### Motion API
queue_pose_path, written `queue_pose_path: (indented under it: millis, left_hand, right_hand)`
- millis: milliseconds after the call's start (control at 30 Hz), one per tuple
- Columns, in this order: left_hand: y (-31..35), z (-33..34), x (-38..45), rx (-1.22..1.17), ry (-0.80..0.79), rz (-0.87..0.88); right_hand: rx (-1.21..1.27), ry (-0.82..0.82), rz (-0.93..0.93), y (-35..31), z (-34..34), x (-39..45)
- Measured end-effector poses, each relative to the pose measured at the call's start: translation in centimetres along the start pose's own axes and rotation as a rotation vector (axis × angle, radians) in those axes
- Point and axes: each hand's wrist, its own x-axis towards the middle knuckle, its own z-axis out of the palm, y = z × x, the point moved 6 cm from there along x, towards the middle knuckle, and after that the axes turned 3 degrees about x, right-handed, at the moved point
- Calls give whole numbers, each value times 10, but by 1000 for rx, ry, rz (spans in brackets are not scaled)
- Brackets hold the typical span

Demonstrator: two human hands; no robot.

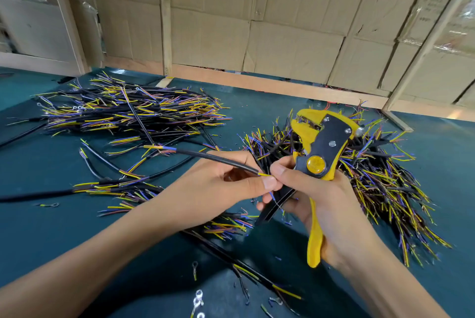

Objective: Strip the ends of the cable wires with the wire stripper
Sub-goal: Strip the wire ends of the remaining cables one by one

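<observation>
Head view: the left hand [218, 184] is pinching one black cable [221, 161] near its end, with the yellow wire [264, 175] being fed between thumb tips, likely to separate it for stripping. The right hand [316, 194] is gripping the wire stripper [318, 153] by its handles, head up, keeping it ready just right of the cable. Cable piles [128, 109] are lying left of and behind the stripper on the green table [257, 112]

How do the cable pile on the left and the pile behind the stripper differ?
The left pile lies spread and mostly flat, with ring terminals visible; the right pile bunches steeply, wire ends fanning outward, partly hidden behind the wire stripper. Both hold black cables with yellow and blue wires.
</observation>
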Motion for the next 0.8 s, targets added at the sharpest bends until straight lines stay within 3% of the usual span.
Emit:
queue_pose_path:
  millis: [100, 233, 300, 400, 533, 700, 800]
  left_hand:
    - [-1, -6, 1, 43, -4, 4]
    - [-32, -29, -1, 775, -185, -107]
    - [-44, -38, -6, 955, -351, -182]
    - [-47, -45, -10, 799, -447, -286]
    - [-41, -37, -9, 797, -451, -184]
    - [-38, -28, -9, 889, -472, -101]
    - [-33, -27, -7, 986, -404, -5]
  right_hand:
    - [110, 33, -12, -5, -2, 2]
    - [293, 233, -139, -22, -20, 4]
    - [300, 329, -199, -31, -34, 2]
    - [275, 396, -162, -37, -45, 3]
    - [318, 449, -41, -32, -46, 5]
    - [307, 457, -147, -35, -43, 0]
    - [291, 558, -234, -39, -52, -2]
